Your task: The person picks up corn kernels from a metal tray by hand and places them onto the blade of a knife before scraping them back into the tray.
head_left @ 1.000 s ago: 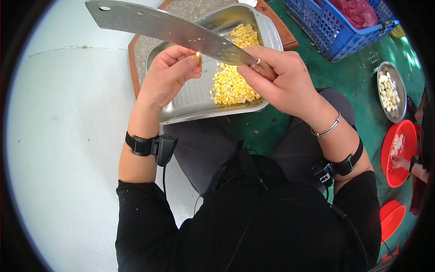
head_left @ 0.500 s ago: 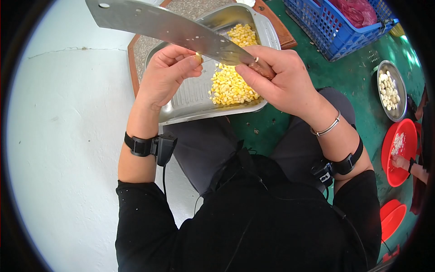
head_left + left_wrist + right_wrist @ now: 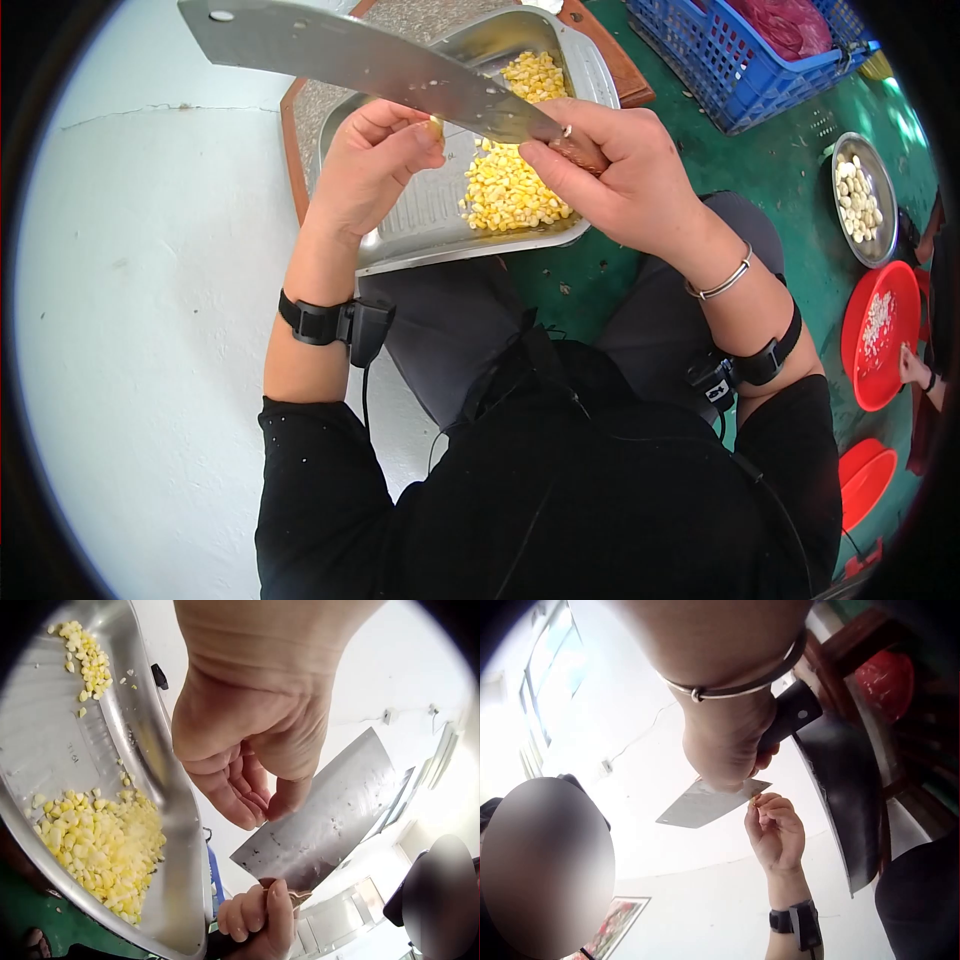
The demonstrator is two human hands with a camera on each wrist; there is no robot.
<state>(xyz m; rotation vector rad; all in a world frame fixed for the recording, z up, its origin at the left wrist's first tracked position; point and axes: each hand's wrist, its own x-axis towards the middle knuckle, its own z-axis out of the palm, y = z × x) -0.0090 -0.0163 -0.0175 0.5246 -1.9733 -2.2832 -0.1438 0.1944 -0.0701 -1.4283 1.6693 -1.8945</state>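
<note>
My right hand (image 3: 640,175) grips a cleaver (image 3: 350,62) by its handle, with the broad steel blade reaching up and left. Between thumb and fingertips my left hand (image 3: 375,165) pinches a small pale-yellow piece (image 3: 436,125), close beside the blade's lower edge; it looks like a corn kernel. Both hands are above a metal tray (image 3: 440,257) that holds cut corn kernels (image 3: 510,190). In the left wrist view the blade (image 3: 322,817) appears behind the left fingertips, specked with bits. The black end of the cleaver's handle (image 3: 795,712) shows in the right wrist view.
The tray rests on a wood-edged surface (image 3: 292,140). At upper right stands a blue crate (image 3: 735,95) with a pink bag. Further right are a metal bowl (image 3: 873,258) of pale pieces and red basins (image 3: 878,385), where another person's hand (image 3: 912,368) is.
My hands have barely moved; the cleaver has shifted slightly left and the left forearm slightly right. The other person's hand has drawn back from inside the red basin to its rim.
</note>
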